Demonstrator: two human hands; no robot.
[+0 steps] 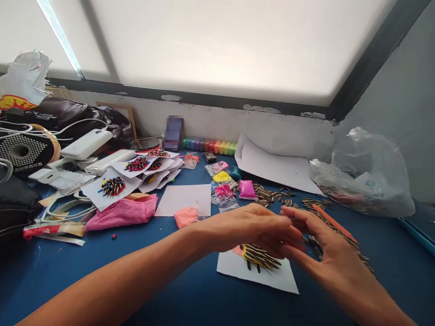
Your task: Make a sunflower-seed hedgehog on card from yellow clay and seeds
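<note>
My left hand reaches in from the left with its fingers stretched out, above the sheet. Opposite it, my right hand has thumb and fingers apart, around the left fingertips. The left fingers hide part of the space between the hands, and I see nothing held there. Below them lies a white paper card bearing a hedgehog figure of yellow and peach clay, with striped sunflower seeds as spines and dark seeds as legs. The left hand covers its upper part. Loose sunflower seeds lie beyond the hands.
Bags of clay, one peach and one magenta, lie past my left arm. Finished seed cards and a pink cloth are at left. An orange stick and a plastic bag lie right.
</note>
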